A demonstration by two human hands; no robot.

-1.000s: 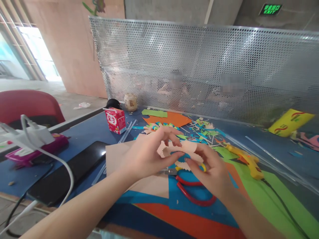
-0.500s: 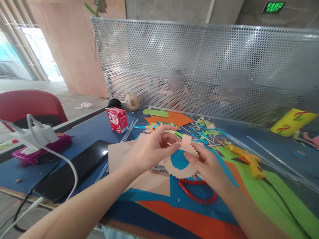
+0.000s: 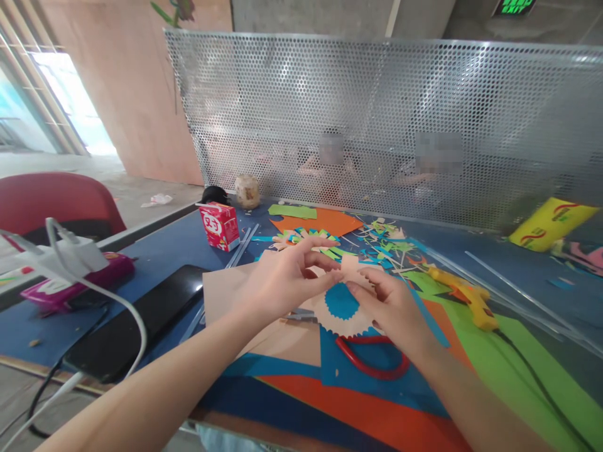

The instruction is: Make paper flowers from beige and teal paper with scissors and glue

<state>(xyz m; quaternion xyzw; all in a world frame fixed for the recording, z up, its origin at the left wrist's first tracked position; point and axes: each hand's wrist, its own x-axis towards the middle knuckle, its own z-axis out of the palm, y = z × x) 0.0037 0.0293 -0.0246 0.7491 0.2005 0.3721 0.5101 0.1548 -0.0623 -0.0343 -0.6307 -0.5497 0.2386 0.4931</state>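
**Both hands pinching a little pink paper bit over the craft mess**

So I'm looking down at the table and both hands are meeting in the middle. My left hand is closing thumb and forefinger on the left edge of a pink zigzag-edged cutout, and my right hand is pinching the right side of it, so the piece is hanging between the two just above the tabletop. Right underneath it a pink sheet is lying with a toothed round hole showing blue through it. Red-handled scissors are sitting just near the right wrist, partly under it. A yellow glue gun is lying off to the right on green paper, and scraps are piling up behind the hands. Far left I'm seeing a red carton, a black phone and a white charger with its cable trailing off the edge
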